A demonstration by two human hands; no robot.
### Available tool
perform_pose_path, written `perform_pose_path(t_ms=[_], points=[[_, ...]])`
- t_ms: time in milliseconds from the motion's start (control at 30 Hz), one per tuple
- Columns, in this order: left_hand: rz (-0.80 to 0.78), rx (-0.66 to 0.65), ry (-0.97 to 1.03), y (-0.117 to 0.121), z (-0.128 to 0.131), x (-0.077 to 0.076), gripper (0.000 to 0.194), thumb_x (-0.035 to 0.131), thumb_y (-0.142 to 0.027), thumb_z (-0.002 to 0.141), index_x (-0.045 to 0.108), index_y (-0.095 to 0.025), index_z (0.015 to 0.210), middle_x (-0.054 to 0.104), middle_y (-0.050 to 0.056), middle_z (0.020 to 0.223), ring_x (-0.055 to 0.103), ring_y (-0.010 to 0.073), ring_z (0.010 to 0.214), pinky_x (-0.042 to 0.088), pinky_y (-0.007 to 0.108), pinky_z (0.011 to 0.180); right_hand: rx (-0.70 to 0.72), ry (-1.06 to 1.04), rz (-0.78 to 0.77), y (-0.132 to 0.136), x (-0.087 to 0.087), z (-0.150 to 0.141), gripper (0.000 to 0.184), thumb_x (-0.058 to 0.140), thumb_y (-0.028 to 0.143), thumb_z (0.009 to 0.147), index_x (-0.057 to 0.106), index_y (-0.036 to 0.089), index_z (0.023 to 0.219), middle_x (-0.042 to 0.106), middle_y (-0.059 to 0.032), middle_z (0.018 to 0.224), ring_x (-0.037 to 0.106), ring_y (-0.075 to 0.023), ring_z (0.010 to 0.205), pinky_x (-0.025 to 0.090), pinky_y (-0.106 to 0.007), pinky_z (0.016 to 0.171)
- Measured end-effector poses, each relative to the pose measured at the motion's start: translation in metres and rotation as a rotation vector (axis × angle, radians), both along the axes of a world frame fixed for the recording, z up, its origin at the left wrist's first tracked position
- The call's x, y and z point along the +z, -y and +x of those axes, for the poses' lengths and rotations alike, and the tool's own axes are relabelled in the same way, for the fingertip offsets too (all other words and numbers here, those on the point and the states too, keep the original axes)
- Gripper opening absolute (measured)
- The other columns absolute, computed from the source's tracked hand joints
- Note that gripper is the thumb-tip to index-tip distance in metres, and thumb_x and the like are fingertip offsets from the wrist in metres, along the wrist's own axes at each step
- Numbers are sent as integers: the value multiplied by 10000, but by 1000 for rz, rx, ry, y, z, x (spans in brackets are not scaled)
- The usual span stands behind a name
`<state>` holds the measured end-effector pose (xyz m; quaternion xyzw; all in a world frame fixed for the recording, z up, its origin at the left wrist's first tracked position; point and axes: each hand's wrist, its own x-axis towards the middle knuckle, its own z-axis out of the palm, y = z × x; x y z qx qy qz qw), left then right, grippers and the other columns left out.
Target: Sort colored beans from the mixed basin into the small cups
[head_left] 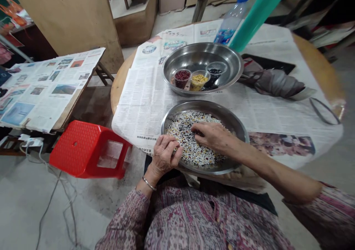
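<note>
In front of me on the table stands a round steel basin (240, 126) with a layer of mixed grains (191, 120), mostly white with black, yellow and dark red bits. My left hand (165, 153) lies at its near left edge, fingers curled over the rim. Over the middle of the grains is my right hand (208, 134), its fingers bent and drawn together low at the surface; anything between the fingertips is hidden. Behind is a second steel basin (191, 54) holding clear cups of dark red beans (182, 78), yellow kernels (199, 80) and black beans (215, 72).
Newspaper (144, 94) covers the round table. A blue-capped bottle (231, 19), a tall green container (257, 19), a folded umbrella (277, 81) and a black strap loop (324, 111) are on it. To the left stand a red stool (83, 148) and another newspaper-covered table (50, 87). Cables (55, 191) trail across the floor.
</note>
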<state>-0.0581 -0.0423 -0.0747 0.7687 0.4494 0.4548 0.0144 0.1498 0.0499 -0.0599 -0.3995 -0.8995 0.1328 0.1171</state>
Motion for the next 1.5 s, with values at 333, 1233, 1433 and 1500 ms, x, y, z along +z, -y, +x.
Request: perform_pose_path(t_ms=[333, 1233, 1433, 1500], points=[[30, 0, 28, 0, 0, -3, 45, 567, -225, 937, 582, -188, 916, 653, 62, 897, 628, 204, 909, 537, 406, 837, -33, -272, -530, 0, 23, -40, 152, 542, 199, 764, 693, 180, 765, 605, 16, 604, 526, -130, 575, 382, -265, 567], [2, 3, 50, 2, -1, -3, 31, 578, -197, 933, 573, -185, 960, 641, 82, 959, 608, 204, 937, 530, 394, 850, 413, -175, -128, 46, 12, -1, 270, 455, 195, 975, 705, 226, 1070, 681, -75, 979, 623, -165, 835, 496, -297, 710], [12, 13, 34, 1, -1, 0, 25, 569, -203, 940, 573, -179, 934, 633, 77, 948, 610, 201, 930, 516, 384, 863, 348, -64, 200, 19, -1, -11, 237, 469, 138, 950, 693, 206, 985, 677, -93, 979, 583, -219, 906, 500, -350, 790], [18, 12, 39, 1, -1, 1, 21, 567, -198, 940, 574, -180, 932, 631, 72, 938, 612, 196, 919, 512, 379, 857, 249, -49, 250, -1, 0, -3, 260, 463, 102, 928, 694, 187, 1010, 683, -111, 1019, 594, -234, 952, 513, -354, 809]])
